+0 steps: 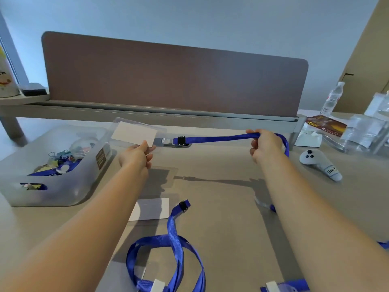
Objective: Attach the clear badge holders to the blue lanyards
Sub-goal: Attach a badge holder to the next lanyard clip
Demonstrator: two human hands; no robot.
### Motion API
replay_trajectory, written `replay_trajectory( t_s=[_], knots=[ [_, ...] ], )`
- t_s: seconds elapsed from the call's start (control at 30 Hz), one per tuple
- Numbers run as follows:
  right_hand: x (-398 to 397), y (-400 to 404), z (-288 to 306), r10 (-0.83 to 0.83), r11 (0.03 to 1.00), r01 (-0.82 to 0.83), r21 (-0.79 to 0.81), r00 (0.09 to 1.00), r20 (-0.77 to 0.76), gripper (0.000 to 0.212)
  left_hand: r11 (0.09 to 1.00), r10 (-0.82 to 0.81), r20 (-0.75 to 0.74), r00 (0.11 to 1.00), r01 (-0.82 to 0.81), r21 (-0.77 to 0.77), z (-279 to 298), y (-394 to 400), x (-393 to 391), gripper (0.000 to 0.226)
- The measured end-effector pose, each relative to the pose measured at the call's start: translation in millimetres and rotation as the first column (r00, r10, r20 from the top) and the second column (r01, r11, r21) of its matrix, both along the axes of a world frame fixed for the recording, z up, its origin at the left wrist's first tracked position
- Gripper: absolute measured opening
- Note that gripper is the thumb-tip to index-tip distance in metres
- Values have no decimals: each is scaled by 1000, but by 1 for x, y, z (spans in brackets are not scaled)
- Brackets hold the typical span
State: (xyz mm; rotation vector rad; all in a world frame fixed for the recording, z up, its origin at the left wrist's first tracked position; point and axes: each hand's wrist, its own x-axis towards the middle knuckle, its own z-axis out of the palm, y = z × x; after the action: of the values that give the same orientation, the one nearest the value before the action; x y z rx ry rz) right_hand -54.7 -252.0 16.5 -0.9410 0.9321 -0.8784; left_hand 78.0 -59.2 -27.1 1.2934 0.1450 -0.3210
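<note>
Grip: left hand [136, 154] pinches the lower right corner of a clear badge holder [134, 133] with a white card inside, held up above the table [221, 207]; right hand [265, 144] is closed around the strap of a blue lanyard [221, 138], drawn out level between the two hands. The lanyard's black buckle [181, 141] and clear clip [167, 141] sit at the holder's right edge — whether the clip is fully fastened to the holder cannot be told.

Items, left to right:

- Translucent plastic bin [52, 182], far left on the table, holding binder clips, blue straps and small oddments.
- Brown desk divider [168, 81], upright along the far edge of the table.
- Second badge holder with a white card [151, 208], flat on the table between the forearms, below the held one.
- Second blue lanyard [174, 245], loose and looped on the near table; its black buckle lies just beside the flat card's right edge.
- More blue strap with a white tab [282, 286], at the bottom edge under the right forearm.
- Grey handheld controller [320, 164] with a handwritten label, right of the right hand, apart from it.
- Water bottle [332, 100], upright at far right, near clear plastic packaging [366, 131] and a brown printed packet [326, 124].
</note>
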Motion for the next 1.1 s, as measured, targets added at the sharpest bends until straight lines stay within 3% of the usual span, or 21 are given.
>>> replay_trajectory(
  t_s=[0.13, 0.23, 0.3, 0.33, 0.37, 0.4, 0.43, 0.47, 0.5, 0.6, 0.7, 0.73, 0.8, 0.87, 0.93, 1.0, 1.1],
  knots=[
    [11, -32, -1, -105, 994, 103, 24, 984, 146, 23, 993, -33, -132, 991, 17, -120, -10, -20, 29, 27],
    [22, -47, -22, -167, 981, 136, 135, 954, 250, 27, 988, -47, -208, 977, 15, -153, -31, -29, 45, 26],
    [24, -58, -51, -73, 992, 49, 115, 973, 217, 29, 987, -42, -249, 967, 1, -162, -46, -30, 51, 26],
    [22, -62, -67, 28, 999, -26, -31, 998, 50, 30, 986, -42, -262, 964, -3, -166, -50, -30, 52, 23],
    [22, -66, -81, 109, 963, -162, -215, 964, -241, 29, 985, -43, -273, 961, -4, -170, -53, -29, 53, 17],
    [20, -66, -91, 115, 887, -332, -320, 831, -545, 30, 987, -46, -280, 959, 0, -162, -54, -28, 53, 13],
    [20, -65, -97, 18, 815, -440, -377, 670, -743, 32, 989, -43, -289, 956, -1, -148, -55, -26, 53, 19],
    [21, -62, -99, -60, 773, -502, -387, 550, -833, 36, 993, -38, -296, 955, 3, -119, -56, -25, 54, 25],
    [23, -57, -97, -95, 756, -525, -392, 504, -858, 41, 996, -36, -302, 953, 8, -94, -57, -25, 54, 27],
    [31, -54, -93, -93, 783, -493, -380, 511, -855, 42, 997, -33, -311, 950, 10, -75, -56, -23, 53, 17],
    [26, -55, -96, 10, 875, -386, -291, 617, -787, 44, 997, -30, -313, 949, 6, -77, -53, -18, 49, 12],
    [24, -55, -98, 103, 907, -354, -230, 714, -693, 46, 996, -44, -312, 949, 18, -85, -51, -14, 47, 20],
    [23, -50, -97, 251, 958, -283, -45, 904, -346, 49, 993, -96, -311, 946, 68, -98, -46, -6, 42, 35],
    [21, -42, -93, 208, 978, -200, 64, 959, -192, 44, 987, -163, -286, 944, 158, -41, -37, 4, 34, 42],
    [18, -21, -83, 228, 973, -232, 17, 938, -260, 21, 954, -226, -202, 953, 258, 150, -29, 17, 24, 44],
    [15, 3, -73, 290, 941, -331, -72, 898, -331, 23, 875, -284, -39, 958, 275, 399, -24, 33, 11, 36],
    [8, 40, -70, 385, 850, -493, -183, 821, -421, 26, 650, -498, 229, 836, 186, 737, -32, 56, -11, 37]
  ],
)
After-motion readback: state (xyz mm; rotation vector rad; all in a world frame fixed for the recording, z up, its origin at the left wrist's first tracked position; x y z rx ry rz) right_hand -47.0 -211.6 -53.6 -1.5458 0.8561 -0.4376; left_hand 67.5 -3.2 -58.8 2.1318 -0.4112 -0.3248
